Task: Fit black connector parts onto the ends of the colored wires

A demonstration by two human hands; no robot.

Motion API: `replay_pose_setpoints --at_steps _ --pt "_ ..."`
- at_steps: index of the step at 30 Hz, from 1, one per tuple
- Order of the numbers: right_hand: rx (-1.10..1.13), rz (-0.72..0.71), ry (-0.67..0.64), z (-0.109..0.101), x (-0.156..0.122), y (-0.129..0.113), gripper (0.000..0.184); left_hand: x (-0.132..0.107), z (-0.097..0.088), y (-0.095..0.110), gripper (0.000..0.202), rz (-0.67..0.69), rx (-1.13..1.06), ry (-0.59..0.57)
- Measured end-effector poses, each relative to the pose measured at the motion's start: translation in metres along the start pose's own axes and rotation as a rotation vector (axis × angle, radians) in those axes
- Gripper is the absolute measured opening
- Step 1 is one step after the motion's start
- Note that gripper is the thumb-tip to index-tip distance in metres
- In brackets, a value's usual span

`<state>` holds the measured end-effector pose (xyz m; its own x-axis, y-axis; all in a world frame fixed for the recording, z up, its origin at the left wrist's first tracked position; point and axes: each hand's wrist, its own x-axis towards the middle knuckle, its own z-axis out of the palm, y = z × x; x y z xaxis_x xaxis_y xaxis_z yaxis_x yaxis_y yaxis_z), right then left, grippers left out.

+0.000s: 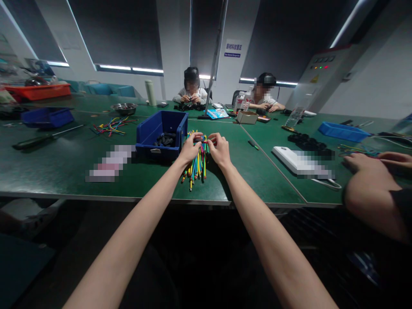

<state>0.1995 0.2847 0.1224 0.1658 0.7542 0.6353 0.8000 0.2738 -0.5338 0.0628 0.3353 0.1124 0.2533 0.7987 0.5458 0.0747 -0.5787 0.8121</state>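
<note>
Green tabletop (244,184) runs back toward dark blinds (116,34). From afar, I see the left hand (190,150) and right hand (220,150) curled, fingertips pinching a thin wire (204,141) between them; how firmly, I cannot tell. Under them, coloured wires (195,169) lie loosely heaped near the tabletop's front edge. I judge that tangled strands could snag and scatter, a backward pull could drag some over that edge, or the left hand could knock the blue bin (170,154) beside it.

Three bunches of coloured strands (198,165), three blue bins (143,147), one pale-green flask (150,92)
</note>
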Motion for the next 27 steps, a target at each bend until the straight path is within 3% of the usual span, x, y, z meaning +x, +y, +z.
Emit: replay_pose_setpoints --at_steps 8,11,14,19,27 --pt "0.04 0.095 0.072 0.003 0.002 0.007 0.022 0.001 -0.001 0.003 0.016 -0.116 -0.005 0.089" --pt "0.03 0.307 0.192 0.001 0.005 0.016 0.03 0.002 0.0 0.005 0.015 -0.116 -0.046 0.152" --pt "0.157 0.519 0.189 0.002 0.008 0.029 0.038 0.002 0.0 0.008 0.014 -0.108 -0.06 0.183" --pt "0.453 0.506 0.107 0.008 0.01 0.039 0.045 0.001 -0.001 0.01 0.013 -0.096 -0.043 0.203" --pt "0.638 0.501 0.274 -0.001 0.009 0.033 0.039 0.002 0.001 0.011 0.012 -0.201 -0.111 0.184"
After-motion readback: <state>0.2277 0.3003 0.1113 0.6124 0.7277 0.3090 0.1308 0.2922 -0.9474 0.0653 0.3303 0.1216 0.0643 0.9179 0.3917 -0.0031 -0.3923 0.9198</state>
